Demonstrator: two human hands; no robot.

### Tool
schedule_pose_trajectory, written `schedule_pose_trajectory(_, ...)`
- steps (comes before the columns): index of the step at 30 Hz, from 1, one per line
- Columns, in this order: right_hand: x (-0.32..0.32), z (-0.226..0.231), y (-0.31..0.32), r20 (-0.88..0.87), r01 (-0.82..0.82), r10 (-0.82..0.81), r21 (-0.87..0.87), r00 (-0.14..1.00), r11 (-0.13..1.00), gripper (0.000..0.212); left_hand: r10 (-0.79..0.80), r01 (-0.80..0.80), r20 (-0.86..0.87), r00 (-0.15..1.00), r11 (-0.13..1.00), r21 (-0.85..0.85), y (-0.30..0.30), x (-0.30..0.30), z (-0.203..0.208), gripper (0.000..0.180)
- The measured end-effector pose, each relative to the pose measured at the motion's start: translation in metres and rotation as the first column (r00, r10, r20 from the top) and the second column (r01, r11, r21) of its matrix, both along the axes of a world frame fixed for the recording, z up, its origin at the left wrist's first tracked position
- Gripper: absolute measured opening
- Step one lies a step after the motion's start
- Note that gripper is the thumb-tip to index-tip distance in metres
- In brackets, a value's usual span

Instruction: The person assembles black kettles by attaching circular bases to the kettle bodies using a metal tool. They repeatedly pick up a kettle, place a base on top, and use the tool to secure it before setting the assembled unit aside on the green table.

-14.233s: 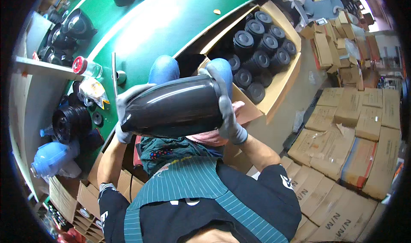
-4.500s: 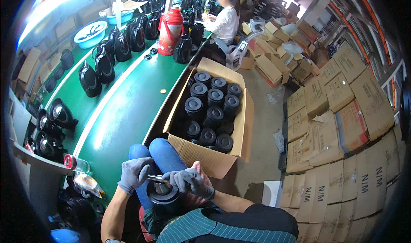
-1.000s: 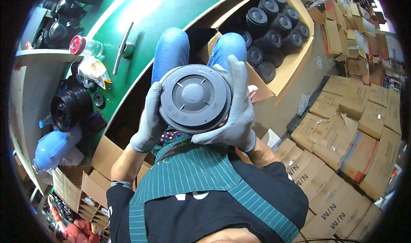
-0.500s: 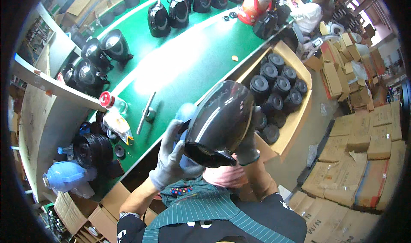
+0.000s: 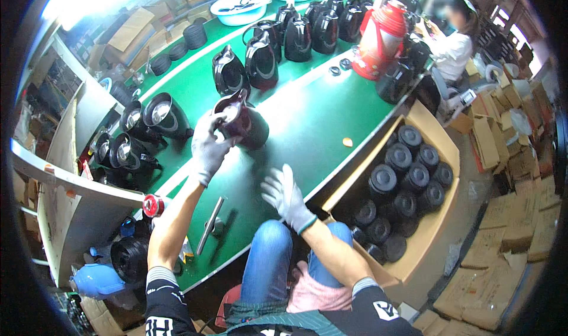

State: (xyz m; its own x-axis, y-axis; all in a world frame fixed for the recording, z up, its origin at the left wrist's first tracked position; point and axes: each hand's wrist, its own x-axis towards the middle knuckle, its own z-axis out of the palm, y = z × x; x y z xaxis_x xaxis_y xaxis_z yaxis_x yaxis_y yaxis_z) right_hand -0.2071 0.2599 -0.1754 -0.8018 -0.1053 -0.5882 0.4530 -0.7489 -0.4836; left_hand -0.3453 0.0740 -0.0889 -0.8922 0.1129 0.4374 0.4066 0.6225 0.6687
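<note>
My left hand (image 5: 210,147), in a grey glove, is closed round the handle of a glossy dark jug (image 5: 253,130). The jug is upright at the green bench top, its open mouth toward the upper left; I cannot tell whether its base touches the bench. My right hand (image 5: 287,197), also gloved, is empty with its fingers spread, over the bench's near edge. Just beyond the held jug, another black jug (image 5: 229,73) stands in a group of similar ones. A metal bar tool (image 5: 210,225) rests on the bench to the right of my left forearm.
On the right, an open carton (image 5: 441,238) holds several round black parts. A red container (image 5: 380,40) stands at the far right of the bench, near a seated person (image 5: 452,40). Several open-topped black jugs (image 5: 165,114) lie at the left. A blue-white basin (image 5: 241,7) is behind.
The jug has gone from above my lap, between both hands, forward and left to the bench in my left hand. My right hand has let go of it. The view has shifted.
</note>
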Motion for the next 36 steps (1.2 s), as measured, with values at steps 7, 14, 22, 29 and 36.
schedule_pose_trajectory(7, 0.024, -0.001, -0.014, -0.201, -0.134, 0.136, 0.021, 0.97, 0.991, 0.072, 0.092, -0.2, -0.347, 0.933, 0.936, -0.289, 0.003, -0.135, -0.035, 0.066)
schedule_pose_trajectory(14, 0.03, 0.013, -0.014, -0.201, -0.2, 0.237, 0.19, 0.95, 0.961, 0.076, 0.316, -0.388, -0.24, 0.918, 0.843, -0.373, -0.004, -0.185, -0.034, 0.078)
schedule_pose_trajectory(22, 0.026, 0.018, -0.016, -0.265, -0.143, 0.219, 0.276, 0.939, 0.95, 0.07, 0.491, -0.586, -0.351, 0.798, 0.493, -0.643, -0.134, -0.086, -0.023, 0.059)
schedule_pose_trajectory(29, 0.045, 0.063, -0.015, -0.48, 0.026, 0.424, 0.684, 0.768, 0.729, 0.056, 0.143, -0.251, -0.266, 0.953, 0.865, -0.434, -0.147, -0.007, 0.023, 0.036)
schedule_pose_trajectory(36, 0.061, 0.167, 0.016, -0.44, 0.784, 0.858, 0.617, 0.264, 0.075, 0.08, -0.368, 0.325, -0.029, 0.929, 0.853, -0.407, -0.091, 0.154, 0.146, 0.032)
